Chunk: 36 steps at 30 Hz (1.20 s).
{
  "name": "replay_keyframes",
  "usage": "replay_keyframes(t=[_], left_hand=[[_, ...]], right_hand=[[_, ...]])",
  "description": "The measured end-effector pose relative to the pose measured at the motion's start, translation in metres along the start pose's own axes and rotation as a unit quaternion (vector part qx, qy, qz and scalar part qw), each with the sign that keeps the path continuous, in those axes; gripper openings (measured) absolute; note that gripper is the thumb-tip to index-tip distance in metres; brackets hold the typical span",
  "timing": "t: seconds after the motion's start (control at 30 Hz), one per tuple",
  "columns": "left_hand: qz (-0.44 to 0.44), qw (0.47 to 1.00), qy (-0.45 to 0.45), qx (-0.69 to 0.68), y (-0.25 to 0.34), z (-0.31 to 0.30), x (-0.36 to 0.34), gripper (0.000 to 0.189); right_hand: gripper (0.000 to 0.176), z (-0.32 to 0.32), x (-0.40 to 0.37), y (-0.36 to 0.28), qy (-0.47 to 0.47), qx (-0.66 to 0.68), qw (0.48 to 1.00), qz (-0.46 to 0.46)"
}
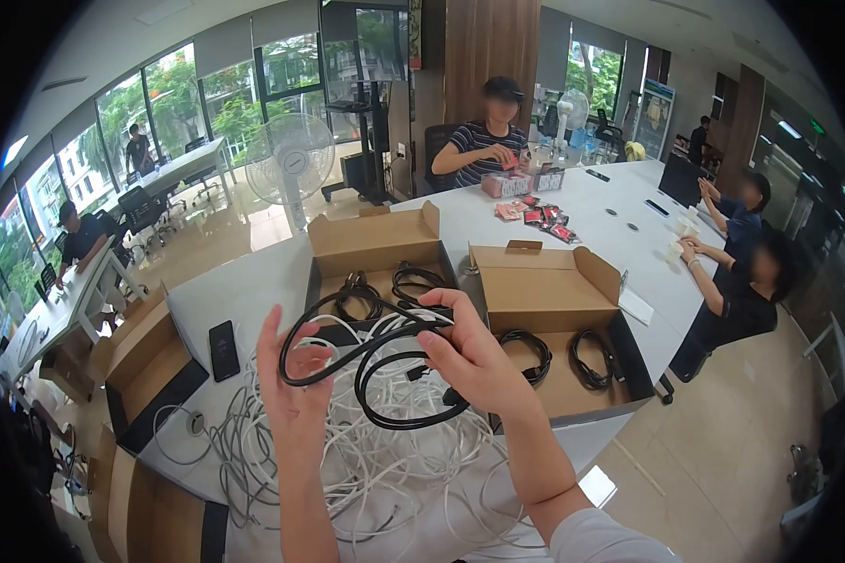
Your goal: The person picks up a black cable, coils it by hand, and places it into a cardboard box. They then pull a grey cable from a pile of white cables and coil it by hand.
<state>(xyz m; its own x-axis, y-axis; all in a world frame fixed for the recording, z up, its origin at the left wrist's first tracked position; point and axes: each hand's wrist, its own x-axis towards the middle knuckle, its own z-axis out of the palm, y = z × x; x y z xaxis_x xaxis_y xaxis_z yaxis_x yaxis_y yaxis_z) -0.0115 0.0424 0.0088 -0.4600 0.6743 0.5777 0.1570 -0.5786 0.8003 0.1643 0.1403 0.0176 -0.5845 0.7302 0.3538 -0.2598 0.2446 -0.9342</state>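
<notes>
A black cable (371, 413) is bunched in loose loops in front of me, above a tangle of white and grey cables (385, 469). My left hand (296, 371) supports the left end of a loop, which runs across its partly curled fingers; one finger stretches upward. My right hand (469, 347) pinches the loops between thumb and fingers at their right side. A dark plug (418, 372) shows among the loops. Behind my hands, an open cardboard box (376, 235) holds coiled black cables (359, 298). To the right, another open box (549, 281) contains two coiled black cables (591, 361).
More open boxes (150, 375) stand at the left, beside a black phone (223, 351). Red packets (549, 220) lie across the white table (272, 258), where a person (483, 141) sits. Two people (742, 272) sit at the right. A white fan (291, 164) stands behind.
</notes>
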Motion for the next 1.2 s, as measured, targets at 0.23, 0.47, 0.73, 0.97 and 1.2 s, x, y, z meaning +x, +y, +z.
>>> replay_keyframes(t=[0.23,0.47,0.73,0.97,1.2], left_hand=[[0.330,0.800,0.029,0.500,0.026,0.010,-0.010,0.047],[0.101,0.857,-0.188,0.468,0.058,0.009,-0.035,0.041],[0.053,0.937,-0.097,0.330,0.034,0.019,-0.041,0.025],[0.026,0.971,0.166,-0.171,0.022,0.018,-0.029,0.019],[0.047,0.944,0.011,-0.327,0.030,-0.004,-0.018,0.028]], right_hand=[[0.040,0.001,-0.003,-0.002,0.020,-0.102,0.992,-0.067],[0.049,0.009,-0.005,-0.005,0.021,-0.205,0.972,-0.111],[0.063,0.022,-0.008,-0.003,-0.018,-0.220,0.962,-0.161],[0.065,0.030,0.005,0.022,0.173,-0.250,0.914,-0.269],[0.025,0.014,0.015,0.023,0.236,-0.218,0.924,-0.205]])
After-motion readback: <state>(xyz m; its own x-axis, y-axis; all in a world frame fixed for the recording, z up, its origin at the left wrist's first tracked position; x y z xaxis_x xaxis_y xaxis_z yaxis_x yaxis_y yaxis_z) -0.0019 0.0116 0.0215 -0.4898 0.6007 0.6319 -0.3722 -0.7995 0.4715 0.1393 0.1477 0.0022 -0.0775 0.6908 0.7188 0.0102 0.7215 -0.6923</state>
